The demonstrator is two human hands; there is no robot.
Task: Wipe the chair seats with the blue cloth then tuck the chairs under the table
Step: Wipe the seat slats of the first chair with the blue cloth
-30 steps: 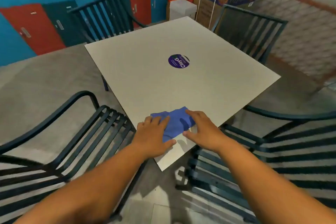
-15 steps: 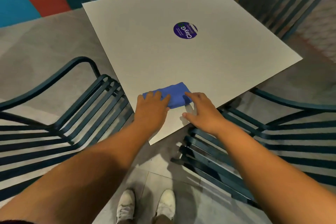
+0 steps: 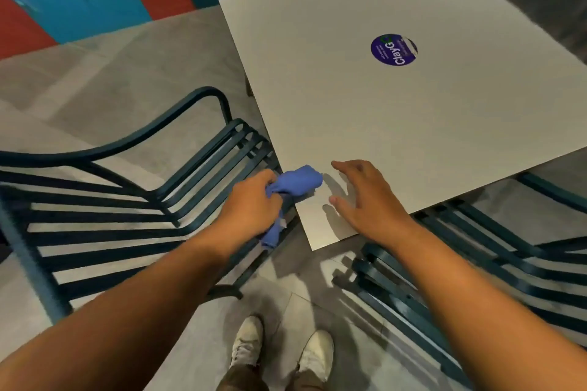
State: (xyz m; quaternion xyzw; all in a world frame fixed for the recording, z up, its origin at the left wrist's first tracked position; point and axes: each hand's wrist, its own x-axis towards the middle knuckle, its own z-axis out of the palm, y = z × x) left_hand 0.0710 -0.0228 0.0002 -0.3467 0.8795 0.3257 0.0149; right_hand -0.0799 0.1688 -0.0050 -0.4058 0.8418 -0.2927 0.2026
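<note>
The blue cloth (image 3: pixel 293 182) is bunched in the curled fingers of the left hand (image 3: pixel 251 200) at the worktop's (image 3: pixel 397 111) near corner, one end resting on the surface, the other hanging past the edge. The right hand (image 3: pixel 365 197) is held just above that corner at the cloth's 3 o'clock, fingers spread wide, holding nothing. A dark teal slatted chair (image 3: pixel 133 200) is seen at 9 o'clock, another slatted chair (image 3: pixel 476 263) at 4 o'clock. A purple round sticker (image 3: pixel 394 49) is stuck on the worktop at 1 o'clock.

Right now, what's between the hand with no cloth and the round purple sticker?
Nothing: in the head view only bare white tabletop lies between the right hand and the sticker.
</note>
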